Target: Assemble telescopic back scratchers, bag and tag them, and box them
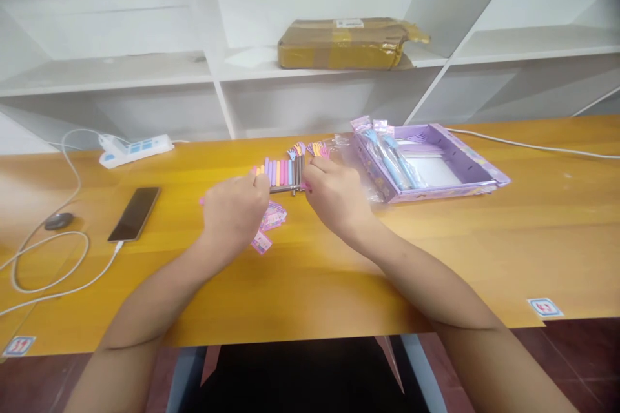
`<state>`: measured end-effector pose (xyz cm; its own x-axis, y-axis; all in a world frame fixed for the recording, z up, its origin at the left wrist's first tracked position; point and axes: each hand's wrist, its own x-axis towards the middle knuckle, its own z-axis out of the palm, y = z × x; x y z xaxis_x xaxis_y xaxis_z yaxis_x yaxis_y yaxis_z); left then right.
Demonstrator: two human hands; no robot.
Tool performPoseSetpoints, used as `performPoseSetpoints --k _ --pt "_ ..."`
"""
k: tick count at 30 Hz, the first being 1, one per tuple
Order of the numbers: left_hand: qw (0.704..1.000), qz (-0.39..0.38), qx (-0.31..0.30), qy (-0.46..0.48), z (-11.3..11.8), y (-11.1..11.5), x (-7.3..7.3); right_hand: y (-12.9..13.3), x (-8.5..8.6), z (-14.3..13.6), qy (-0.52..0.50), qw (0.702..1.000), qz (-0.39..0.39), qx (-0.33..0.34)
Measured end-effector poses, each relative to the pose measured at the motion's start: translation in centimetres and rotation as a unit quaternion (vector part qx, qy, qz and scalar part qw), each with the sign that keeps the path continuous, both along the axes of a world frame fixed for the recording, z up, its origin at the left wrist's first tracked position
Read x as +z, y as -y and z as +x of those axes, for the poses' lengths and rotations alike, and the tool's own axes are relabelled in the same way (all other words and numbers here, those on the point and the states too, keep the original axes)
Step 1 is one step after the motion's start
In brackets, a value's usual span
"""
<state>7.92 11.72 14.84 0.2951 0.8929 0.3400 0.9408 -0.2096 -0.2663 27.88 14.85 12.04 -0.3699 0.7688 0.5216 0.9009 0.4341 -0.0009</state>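
A row of small pastel pens with hand-shaped tips (283, 171) lies side by side on the yellow wooden table (310, 271). My left hand (235, 210) and my right hand (336, 197) hold the two ends of a thin grey pen (285, 189) lying across the near end of that row. Under my left hand lie a few small purple-pink paper tags (268, 226). To the right sits an open purple box (472, 171) with two blue packaged pens (394, 158) in it.
A black phone (134, 213) lies at the left with a white cable (48, 271) plugged in. A white power strip (135, 148) sits behind it, and a small dark object (58, 221) lies at the far left. White shelves behind hold a brown cardboard parcel (343, 44).
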Motion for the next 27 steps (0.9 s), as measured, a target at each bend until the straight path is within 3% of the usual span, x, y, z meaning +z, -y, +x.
performPoseSetpoints --k 19,23,27 --pt "0.999 -0.048 0.001 0.004 -0.5 -1.8 -0.2 -0.3 0.8 -0.1 0.051 0.995 -0.077 -0.032" --pt "0.999 -0.012 -0.008 0.034 -0.6 -2.4 -0.5 -0.8 0.8 0.3 0.045 0.997 -0.063 -0.026" --pt "0.994 0.090 -0.042 0.047 -2.3 -4.0 -1.1 -2.1 1.0 2.3 0.021 0.999 -0.019 -0.020"
